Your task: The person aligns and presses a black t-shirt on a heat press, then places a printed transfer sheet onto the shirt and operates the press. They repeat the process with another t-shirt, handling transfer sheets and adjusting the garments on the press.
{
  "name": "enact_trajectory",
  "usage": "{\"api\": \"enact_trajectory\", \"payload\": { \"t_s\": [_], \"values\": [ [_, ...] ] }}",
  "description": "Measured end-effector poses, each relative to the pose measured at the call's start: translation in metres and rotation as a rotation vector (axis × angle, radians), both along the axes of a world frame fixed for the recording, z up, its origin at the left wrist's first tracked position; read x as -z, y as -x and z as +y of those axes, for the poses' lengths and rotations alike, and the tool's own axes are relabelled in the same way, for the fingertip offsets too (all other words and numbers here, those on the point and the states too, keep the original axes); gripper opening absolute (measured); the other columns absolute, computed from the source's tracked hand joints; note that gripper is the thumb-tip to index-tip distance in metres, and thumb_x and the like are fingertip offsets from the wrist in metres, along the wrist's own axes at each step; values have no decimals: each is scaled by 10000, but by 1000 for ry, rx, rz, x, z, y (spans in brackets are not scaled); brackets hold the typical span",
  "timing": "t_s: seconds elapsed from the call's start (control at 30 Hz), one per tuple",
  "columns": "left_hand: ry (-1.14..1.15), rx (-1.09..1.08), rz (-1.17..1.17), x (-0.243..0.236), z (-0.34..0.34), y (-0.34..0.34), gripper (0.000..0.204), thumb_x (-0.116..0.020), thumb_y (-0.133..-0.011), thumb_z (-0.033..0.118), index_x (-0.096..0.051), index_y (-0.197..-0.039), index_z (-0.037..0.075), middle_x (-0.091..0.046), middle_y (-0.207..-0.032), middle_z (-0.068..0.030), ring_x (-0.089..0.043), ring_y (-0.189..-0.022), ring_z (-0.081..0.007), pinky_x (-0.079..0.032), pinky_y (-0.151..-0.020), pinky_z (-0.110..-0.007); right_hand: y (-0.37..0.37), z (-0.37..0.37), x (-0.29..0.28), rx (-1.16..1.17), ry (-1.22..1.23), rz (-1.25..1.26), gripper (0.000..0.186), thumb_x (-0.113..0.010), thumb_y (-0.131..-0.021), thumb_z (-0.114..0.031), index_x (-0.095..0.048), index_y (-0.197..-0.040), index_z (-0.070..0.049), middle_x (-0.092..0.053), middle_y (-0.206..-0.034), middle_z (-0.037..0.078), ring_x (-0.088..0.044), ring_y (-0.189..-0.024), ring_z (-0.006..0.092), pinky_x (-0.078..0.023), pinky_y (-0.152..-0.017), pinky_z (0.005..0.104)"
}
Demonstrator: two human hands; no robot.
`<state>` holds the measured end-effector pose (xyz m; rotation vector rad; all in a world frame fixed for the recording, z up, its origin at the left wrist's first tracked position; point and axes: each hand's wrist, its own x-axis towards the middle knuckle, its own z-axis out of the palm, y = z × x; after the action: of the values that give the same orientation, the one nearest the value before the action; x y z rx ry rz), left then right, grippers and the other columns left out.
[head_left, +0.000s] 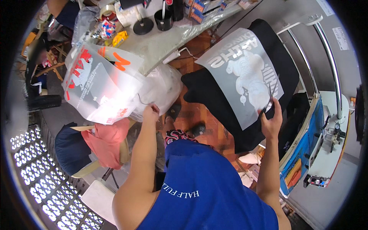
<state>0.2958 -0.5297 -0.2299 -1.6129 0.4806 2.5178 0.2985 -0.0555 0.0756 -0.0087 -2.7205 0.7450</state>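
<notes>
The rectangular, translucent film sheet with pale lettering and a rounded cartoon figure (245, 73) lies on a broad spread of black cloth (209, 92), its long axis running from eleven o'clock down to five. The right hand (271, 119) is much the nearer one: it sits right at the sheet's five o'clock end, so most of the film stretches away from its fingers toward eleven. That line, from fingers up along the sheet, looks to be the relation that matters most here.

The right fingers are curled around a slim, dark tool that looks like a pair of scissors (271, 96), its long part pointing to about twelve o'clock over the film's end. Whether the fingertips also touch the film I cannot tell.

The left hand (151, 111) is well apart from that sheet, which lies between two and three o'clock from it. Its fingers are bent in, the tips apparently pressed together; a thin, dark, curved strand (142, 100) ends near them — whether they pinch it is too small to tell. Toward ten o'clock, close to this hand, lies a glossy pile of translucent plastic sheets with red and orange printing (97, 82).
</notes>
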Motion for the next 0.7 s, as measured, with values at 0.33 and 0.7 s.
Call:
{"api": "enact_trajectory", "payload": {
  "t_s": [0.33, 0.7],
  "values": [
    [1381, 966, 318, -127, 37, 9, 197, -629, -902, 152, -645, -1005, -15, -672, -833, -132, -662, -707, -207, -539, -666, -297, 4, -36, 15, 401, -311, -258, 634, -708, -781, -391, -557, -1280, -29, -659, -1181, 138, -593, -1172, 294, -104, -1160, 639],
    [1986, 1488, 1654, -279, 310, 76, 635, -608, -895, 446, -495, -1390, 64, -427, -1434, -251, -336, -1348, -480, -234, -1128, -583, -125, -68, -7, 725, 1229, -152, 424, -685, -915, -107, -517, -1280, 26, -663, -863, 105, -624, -563, 115, -518, -528, 267]
  ]
}}
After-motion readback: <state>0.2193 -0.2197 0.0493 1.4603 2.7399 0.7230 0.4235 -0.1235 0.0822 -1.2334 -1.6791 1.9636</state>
